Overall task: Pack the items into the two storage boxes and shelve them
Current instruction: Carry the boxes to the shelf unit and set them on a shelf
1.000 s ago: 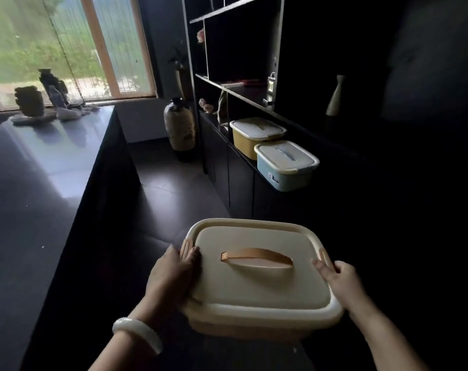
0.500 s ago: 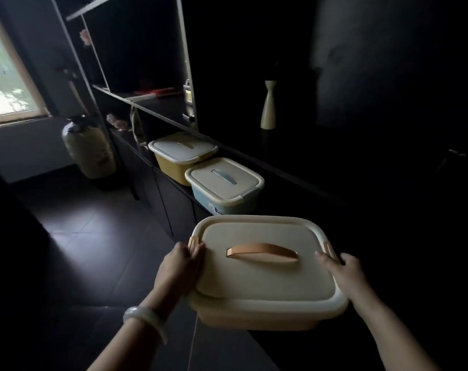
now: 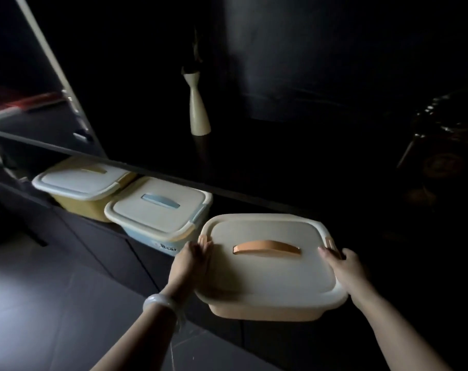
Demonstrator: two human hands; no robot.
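Box (image 3: 267,266) with the orange handle hangs at the shelf (image 3: 254,203) edge, just right of the blue box (image 3: 157,218) — left hand (image 3: 191,263) and right hand (image 3: 344,266) clamp its sides. The grip looks shallow; a slip or a knock against the neighbour seems likely.

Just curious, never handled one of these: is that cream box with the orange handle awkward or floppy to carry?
Probably stiff: the cream storage box keeps its shape with the left hand and right hand gripping only its sides. The smooth plastic may be slippery. Two hands hint at some weight or bulk, though the contents are hidden under the shut lid.
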